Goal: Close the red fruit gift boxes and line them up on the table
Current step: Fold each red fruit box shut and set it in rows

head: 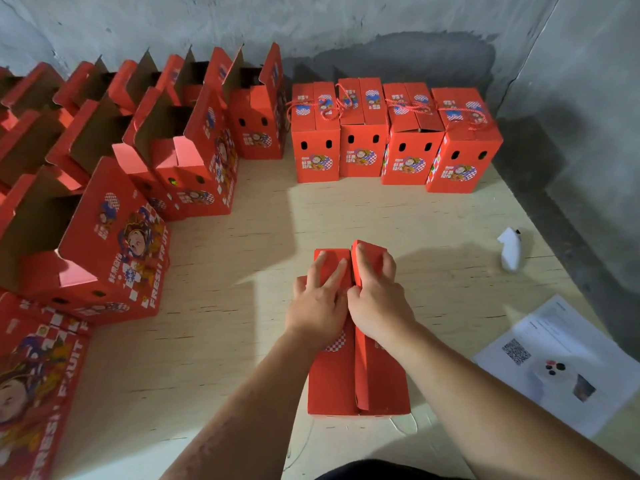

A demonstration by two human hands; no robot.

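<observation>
A red fruit gift box (381,382) stands on the pale wooden table (249,244) right in front of me, its two top flaps nearly meeting along the middle seam. My left hand (320,303) lies flat on the left flap with its fingers straight. My right hand (375,292) rests on the right flap, which sits slightly raised, and its fingers curl over the flap near the seam. Several closed red boxes (362,133) with rope handles stand in a row along the back wall.
Many open red boxes (194,161) with raised flaps crowd the left side and back left. A white object (510,249) lies on the table at the right. A printed sheet with a QR code (554,362) lies at the right front edge. Grey walls close the corner.
</observation>
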